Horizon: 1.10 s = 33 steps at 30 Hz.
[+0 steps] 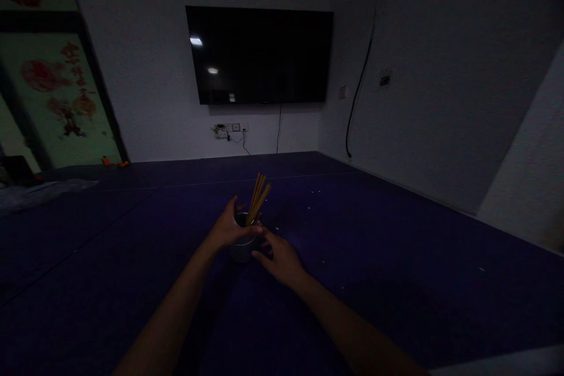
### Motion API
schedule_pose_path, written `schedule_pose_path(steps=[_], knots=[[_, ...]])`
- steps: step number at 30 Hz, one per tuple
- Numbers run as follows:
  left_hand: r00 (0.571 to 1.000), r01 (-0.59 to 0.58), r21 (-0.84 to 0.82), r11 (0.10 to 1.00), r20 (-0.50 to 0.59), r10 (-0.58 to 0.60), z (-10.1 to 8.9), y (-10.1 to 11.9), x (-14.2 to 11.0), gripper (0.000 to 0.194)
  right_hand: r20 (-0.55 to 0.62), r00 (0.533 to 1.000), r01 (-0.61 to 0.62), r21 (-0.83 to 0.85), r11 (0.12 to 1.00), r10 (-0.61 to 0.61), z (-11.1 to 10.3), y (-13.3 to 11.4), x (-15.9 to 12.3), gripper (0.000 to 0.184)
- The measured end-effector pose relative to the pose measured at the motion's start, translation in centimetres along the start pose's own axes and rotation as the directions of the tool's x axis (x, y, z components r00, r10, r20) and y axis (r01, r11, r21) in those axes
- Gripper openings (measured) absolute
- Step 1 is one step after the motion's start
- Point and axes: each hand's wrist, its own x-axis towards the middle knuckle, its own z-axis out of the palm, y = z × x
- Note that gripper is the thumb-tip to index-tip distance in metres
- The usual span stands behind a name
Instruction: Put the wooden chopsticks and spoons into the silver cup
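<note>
A small pale cup (242, 249) stands on the dark blue surface (396, 282) in front of me. Several wooden sticks (258, 197) lean out of it, tilted to the upper right. My left hand (229, 226) is wrapped round the cup's left side and rim. My right hand (277, 255) rests just right of the cup with its fingers reaching toward the cup's side; the dim light hides whether they touch it or pinch anything.
A black wall-mounted screen (259, 56) hangs on the far wall above sockets (231, 129) with cables. A black cable (363, 70) runs down the right wall. A decorated panel (57, 88) stands far left. Small white specks (315, 192) dot the surface.
</note>
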Motion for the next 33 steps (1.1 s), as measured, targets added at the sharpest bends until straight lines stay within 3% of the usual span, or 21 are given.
schedule_pose_path(steps=[6, 12, 18, 22, 33], knots=[[0.991, -0.027, 0.072, 0.997, 0.134, 0.018, -0.3, 0.7, 1.1, 0.107, 0.008, 1.0, -0.02, -0.024, 1.0, 0.02, -0.1, -0.5, 0.0, 0.068], [0.981, -0.078, 0.13, 0.988, 0.188, 0.053, -0.4, 1.7, 1.1, 0.087, 0.027, 0.999, -0.026, -0.073, 0.997, 0.028, -0.2, -0.9, 0.0, 0.067], [0.982, -0.094, 0.165, 0.982, 0.177, 0.064, -0.3, 1.7, 0.4, 0.081, 0.065, 0.997, -0.023, -0.119, 0.993, 0.031, -0.4, -1.1, 0.1, 0.063], [0.989, -0.108, 0.15, 0.983, 0.114, 0.092, -0.1, 1.4, 0.1, 0.072, 0.067, 0.997, -0.017, -0.143, 0.99, 0.027, -0.3, -1.0, 0.1, 0.063], [0.993, -0.114, 0.055, 0.992, 0.022, 0.113, 0.4, 1.3, 0.1, 0.048, 0.087, 0.996, 0.001, -0.129, 0.992, 0.01, 0.1, -0.8, 0.1, 0.072]])
